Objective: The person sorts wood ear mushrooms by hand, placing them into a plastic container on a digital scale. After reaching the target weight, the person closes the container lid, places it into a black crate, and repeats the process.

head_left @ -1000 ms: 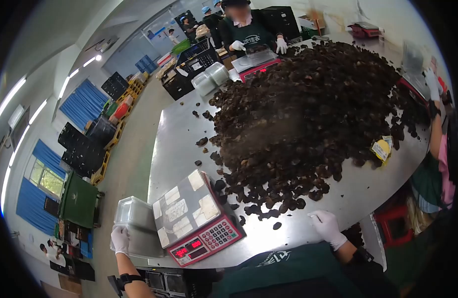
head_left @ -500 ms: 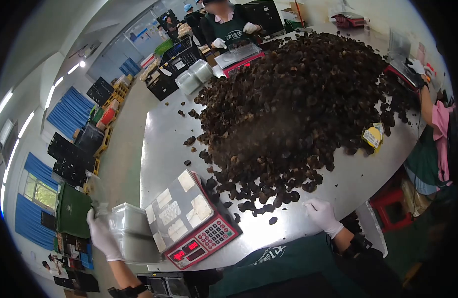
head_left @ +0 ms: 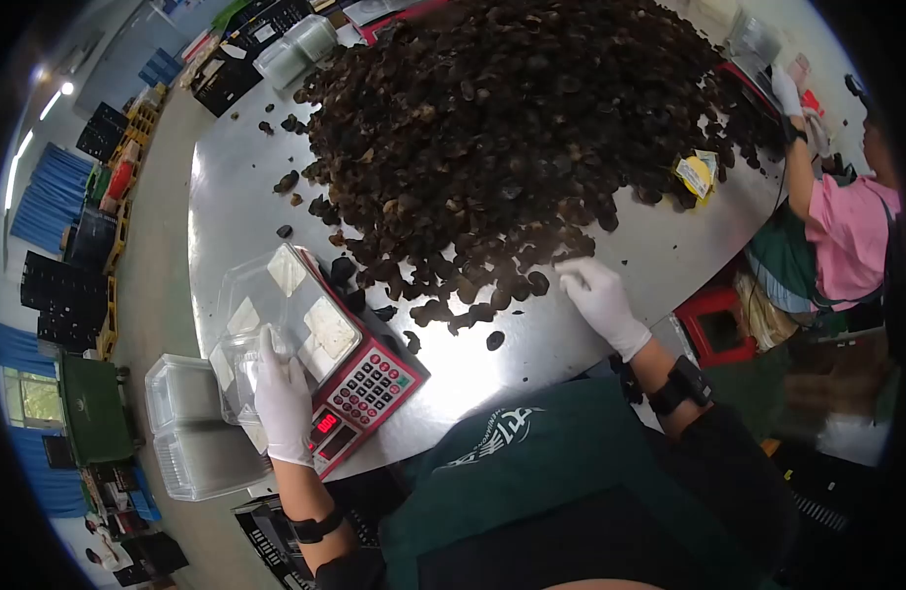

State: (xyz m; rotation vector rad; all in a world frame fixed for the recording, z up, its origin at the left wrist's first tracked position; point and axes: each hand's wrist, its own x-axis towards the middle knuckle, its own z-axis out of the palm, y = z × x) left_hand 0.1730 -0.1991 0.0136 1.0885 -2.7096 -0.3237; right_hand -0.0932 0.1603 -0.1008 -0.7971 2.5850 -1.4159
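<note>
My left hand (head_left: 284,401), in a white glove, grips a clear plastic container (head_left: 238,359) and holds it at the scale (head_left: 364,379), over the metal pan. The scale has a red keypad front and a lit red display. My right hand (head_left: 604,309), also gloved, hovers by the near edge of a big heap of dark brown, curled pieces (head_left: 492,147) that look like wood ear mushrooms. Its fingers are loosely bent and apart, and I see nothing in them. Stacked clear containers (head_left: 202,433) stand left of the scale.
The heap covers much of the metal table (head_left: 236,187). A yellow-and-white label packet (head_left: 696,175) lies at its right edge. A co-worker in a pink sleeve (head_left: 851,231) works at the right, near a red stool (head_left: 713,324). More clear containers (head_left: 295,51) stand at the far left.
My left hand has come right from beside the container stack to above the scale, bringing a clear container. My right hand stays near the heap's edge. The view has tilted down.
</note>
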